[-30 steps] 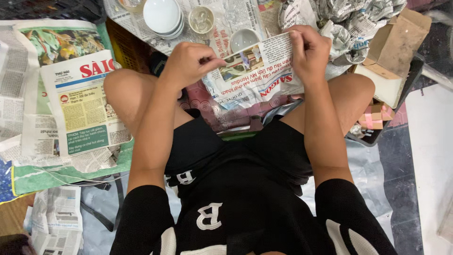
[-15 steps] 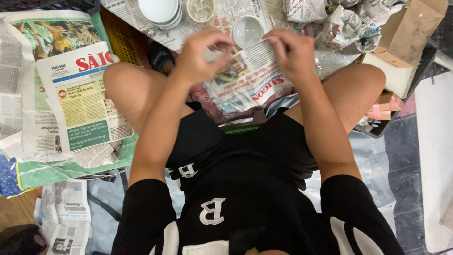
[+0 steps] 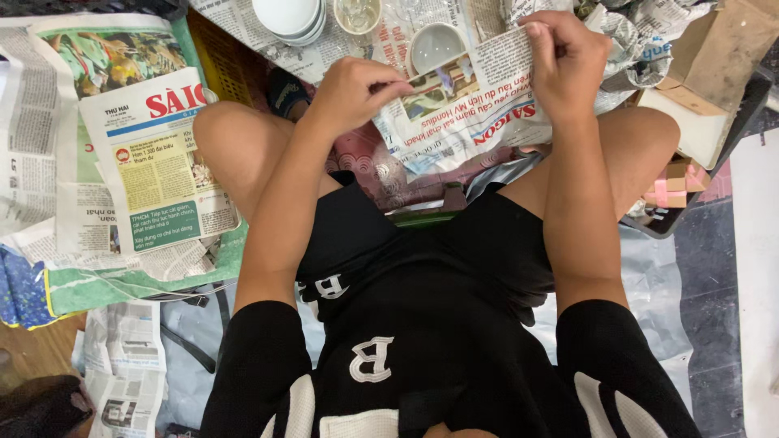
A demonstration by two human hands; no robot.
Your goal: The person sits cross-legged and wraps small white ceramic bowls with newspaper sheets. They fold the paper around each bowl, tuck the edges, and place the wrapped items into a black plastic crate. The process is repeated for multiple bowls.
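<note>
Both hands, left hand [image 3: 353, 91] and right hand [image 3: 565, 61], pinch a newspaper sheet [image 3: 462, 109] spread flat; small white bowl [image 3: 436, 46] beyond lies unwrapped, wrapping barely begun.

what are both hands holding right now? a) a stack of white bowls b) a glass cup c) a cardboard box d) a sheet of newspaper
d: the left hand and the right hand each pinch an edge of the sheet of newspaper stretched between them over the lap, while the stack of white bowls sits untouched beyond it.
</note>
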